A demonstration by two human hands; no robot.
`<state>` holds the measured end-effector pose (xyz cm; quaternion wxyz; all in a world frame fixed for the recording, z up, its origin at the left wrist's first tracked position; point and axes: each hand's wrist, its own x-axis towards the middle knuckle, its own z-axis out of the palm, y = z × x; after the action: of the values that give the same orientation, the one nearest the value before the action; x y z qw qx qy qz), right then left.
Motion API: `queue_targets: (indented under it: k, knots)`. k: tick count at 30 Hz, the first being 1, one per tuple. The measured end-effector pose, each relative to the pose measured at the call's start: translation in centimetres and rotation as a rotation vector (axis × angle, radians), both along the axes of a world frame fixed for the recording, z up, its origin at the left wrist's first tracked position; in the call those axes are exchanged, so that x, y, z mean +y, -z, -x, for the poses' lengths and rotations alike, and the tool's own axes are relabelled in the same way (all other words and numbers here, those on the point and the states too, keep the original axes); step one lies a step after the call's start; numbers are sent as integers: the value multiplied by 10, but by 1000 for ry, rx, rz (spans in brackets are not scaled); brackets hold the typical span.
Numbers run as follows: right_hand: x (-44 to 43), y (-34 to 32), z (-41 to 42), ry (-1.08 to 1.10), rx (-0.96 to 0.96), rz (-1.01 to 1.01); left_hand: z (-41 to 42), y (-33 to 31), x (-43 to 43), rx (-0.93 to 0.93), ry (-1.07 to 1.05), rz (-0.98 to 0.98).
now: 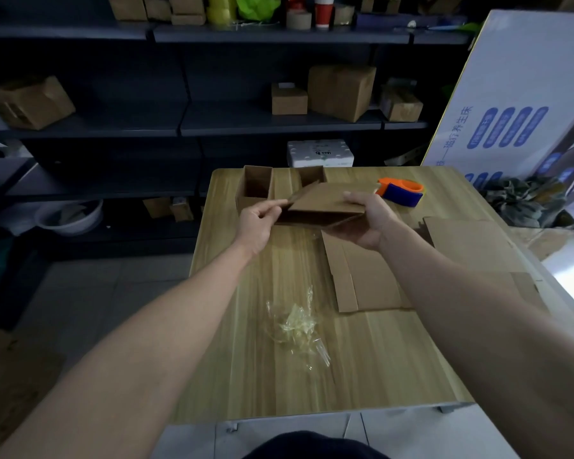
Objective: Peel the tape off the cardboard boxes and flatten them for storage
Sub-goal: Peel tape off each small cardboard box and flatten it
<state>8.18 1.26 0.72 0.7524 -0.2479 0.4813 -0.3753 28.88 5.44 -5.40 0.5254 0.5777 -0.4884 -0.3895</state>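
Cardboard box (325,207), partly collapsed, is held above the far half of the counter (378,359), with an open box (254,190) standing just behind its left end. The left hand (257,223) pinches its left corner with curled fingers (273,214); the right hand (368,223) grips its right end, thumb on top. A wad of clear tape (297,326) lies nearer, flattened boxes (371,279) lie under the right forearm, and a tape dispenser (401,192) sits at the far right.

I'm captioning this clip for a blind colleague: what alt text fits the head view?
A person's left hand and right hand hold a half-collapsed cardboard box over a wooden table. On it lie flattened cardboard, crumpled tape and a tape dispenser.
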Motion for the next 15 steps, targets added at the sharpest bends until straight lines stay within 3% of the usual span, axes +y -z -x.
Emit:
queue_targets:
  k: [2, 6, 9, 12, 15]
  knots:
    - [1, -1, -2, 21, 49, 19, 0, 3, 0, 81, 44, -119]
    - [1, 6, -9, 66, 150, -27, 11, 0, -6, 477, -85, -442]
    - [2, 12, -13, 35, 227, -30, 28, -8, -13, 628, -72, -476]
    - [2, 14, -2, 17, 339, -46, 42, -13, -24, 620, -156, -434]
    - [-5, 16, 31, 159, 630, -14, 49, -8, -33, 493, -133, -483]
